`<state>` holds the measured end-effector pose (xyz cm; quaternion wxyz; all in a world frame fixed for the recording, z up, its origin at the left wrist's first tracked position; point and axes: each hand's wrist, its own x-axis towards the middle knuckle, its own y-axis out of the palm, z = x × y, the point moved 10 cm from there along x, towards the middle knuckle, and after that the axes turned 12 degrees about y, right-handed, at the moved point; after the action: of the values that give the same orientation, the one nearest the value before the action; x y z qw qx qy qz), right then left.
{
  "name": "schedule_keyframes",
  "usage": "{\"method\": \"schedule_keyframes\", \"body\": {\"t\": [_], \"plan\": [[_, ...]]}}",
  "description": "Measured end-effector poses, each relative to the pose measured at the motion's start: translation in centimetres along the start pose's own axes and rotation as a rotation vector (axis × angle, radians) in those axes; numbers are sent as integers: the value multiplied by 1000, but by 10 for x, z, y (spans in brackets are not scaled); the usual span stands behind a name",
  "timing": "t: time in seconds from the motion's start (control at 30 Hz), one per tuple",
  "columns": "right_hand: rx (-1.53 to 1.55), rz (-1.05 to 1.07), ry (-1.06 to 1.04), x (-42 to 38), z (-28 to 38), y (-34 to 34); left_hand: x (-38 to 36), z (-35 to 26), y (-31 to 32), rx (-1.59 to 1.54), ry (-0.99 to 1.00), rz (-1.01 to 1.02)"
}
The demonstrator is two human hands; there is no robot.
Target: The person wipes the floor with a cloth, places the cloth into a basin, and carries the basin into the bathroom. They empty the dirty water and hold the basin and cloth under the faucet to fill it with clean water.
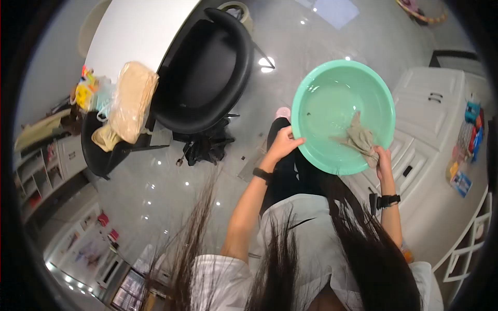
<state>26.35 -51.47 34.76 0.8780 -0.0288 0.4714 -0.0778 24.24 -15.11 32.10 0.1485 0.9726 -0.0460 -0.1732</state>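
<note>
Head view, looking down past hanging hair. Left hand (282,144): closed on near-left rim of basin (316,88), fingers curled over edge, thumb outside. Black wristband on left wrist. Right hand (383,158): closed on wet cloth (360,137) at near-right rim; cloth bunched in grip, rest draped inward over rim into basin. Black watch on right wrist.

Basin: green, round, held between both hands, clear of floor, in front of body. Shallow water inside; a few dark specks on bottom. Cloth: grey-beige, crumpled, touching inner wall right of centre.

Surroundings rel. to hands:
- Left of left hand, well apart: black chair (205,72) against white desk (137,31).
- Further left: beige bag (132,101) on 2nd dark chair, plus yellow items beside it.
- Right of right hand, near: white cabinet (430,103) w/ drawers; coloured items on its far right edge.
- Below hands: glossy grey floor (171,176) w/ light reflections.
</note>
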Motion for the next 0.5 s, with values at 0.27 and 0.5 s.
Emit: {"method": "schedule_keyframes", "body": {"t": [0.27, 0.5], "plan": [[-24, 21, -22, -4, 17, -7, 0, -28, 9, 13, 111, 96], [72, -60, -76, -27, 26, -21, 13, -72, 27, 96, 62, 164]]}}
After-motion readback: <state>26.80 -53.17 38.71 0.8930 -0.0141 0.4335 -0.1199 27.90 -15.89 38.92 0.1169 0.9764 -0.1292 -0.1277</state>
